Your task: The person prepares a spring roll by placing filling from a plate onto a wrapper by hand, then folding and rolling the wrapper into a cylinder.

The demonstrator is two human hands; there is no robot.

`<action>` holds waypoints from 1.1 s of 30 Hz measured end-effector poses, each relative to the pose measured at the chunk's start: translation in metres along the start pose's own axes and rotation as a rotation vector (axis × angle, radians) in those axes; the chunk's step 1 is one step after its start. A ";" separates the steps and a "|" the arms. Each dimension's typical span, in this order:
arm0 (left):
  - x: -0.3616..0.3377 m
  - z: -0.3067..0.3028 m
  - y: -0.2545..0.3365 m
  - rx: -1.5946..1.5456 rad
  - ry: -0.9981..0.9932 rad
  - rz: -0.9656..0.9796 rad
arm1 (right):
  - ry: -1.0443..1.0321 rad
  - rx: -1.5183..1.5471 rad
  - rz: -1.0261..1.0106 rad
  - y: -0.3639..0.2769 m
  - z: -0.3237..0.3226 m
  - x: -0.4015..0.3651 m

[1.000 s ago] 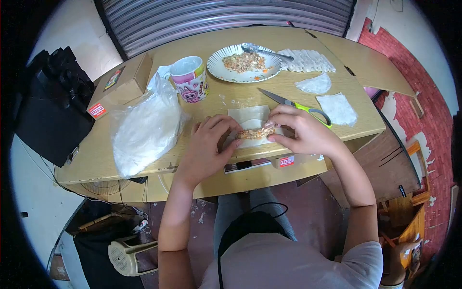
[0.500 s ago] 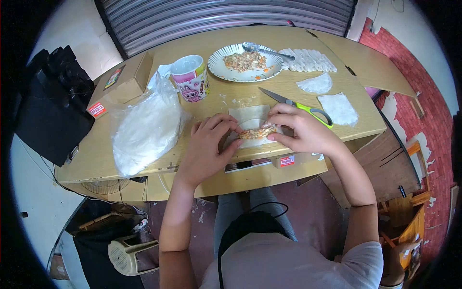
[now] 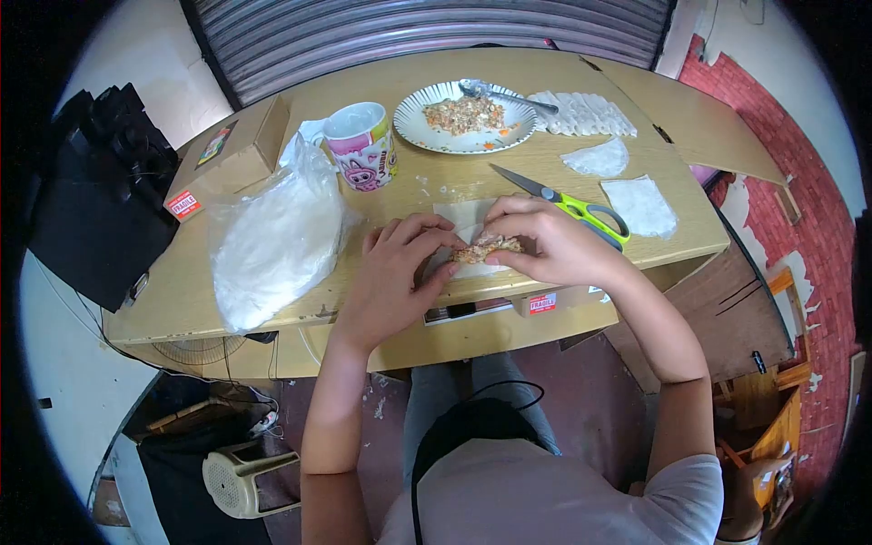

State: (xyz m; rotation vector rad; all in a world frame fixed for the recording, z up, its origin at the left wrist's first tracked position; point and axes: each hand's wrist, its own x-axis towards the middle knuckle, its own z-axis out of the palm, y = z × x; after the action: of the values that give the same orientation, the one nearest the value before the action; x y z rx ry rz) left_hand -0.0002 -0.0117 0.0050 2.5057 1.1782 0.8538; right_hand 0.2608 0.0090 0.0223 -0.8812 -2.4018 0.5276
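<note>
A strip of minced filling (image 3: 486,250) lies across a pale spring roll wrapper (image 3: 463,214) near the table's front edge. My left hand (image 3: 397,277) has its thumb and fingertips closed on the strip's left end. At the other end, my right hand (image 3: 549,241) pinches the filling between thumb and fingers. Just beyond the right hand lie scissors (image 3: 561,202) with green handles. Square wrappers (image 3: 639,207) and a folded wrapper piece (image 3: 597,158) rest to the right. A white paper plate (image 3: 411,125) holds more filling and a metal spoon (image 3: 510,95).
Several white rolls (image 3: 586,113) line up beside the plate. To the left stand a patterned mug (image 3: 361,156), a plastic bag (image 3: 277,245) with white contents and a cardboard box (image 3: 227,154). Below the tabletop is an open shelf; a plastic stool (image 3: 234,484) stands on the floor.
My right hand has shifted slightly left along the filling, and the strip looks shorter and more bunched. My left hand stays almost in place, its fingertips slightly farther right.
</note>
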 end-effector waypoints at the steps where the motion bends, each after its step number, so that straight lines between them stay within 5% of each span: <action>1: 0.000 0.000 0.000 -0.007 -0.003 -0.008 | 0.001 -0.001 0.001 0.000 0.000 0.000; 12: -0.001 0.004 -0.004 -0.027 0.041 0.002 | 0.093 -0.075 -0.147 0.005 0.013 0.007; 33: 0.001 0.003 -0.004 -0.086 0.105 0.036 | 0.200 -0.155 -0.089 -0.010 0.016 0.006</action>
State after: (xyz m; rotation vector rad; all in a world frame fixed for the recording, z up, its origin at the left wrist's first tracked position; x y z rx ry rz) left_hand -0.0002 -0.0081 0.0010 2.4460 1.1056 1.0339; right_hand 0.2425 0.0033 0.0166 -0.8438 -2.3080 0.2099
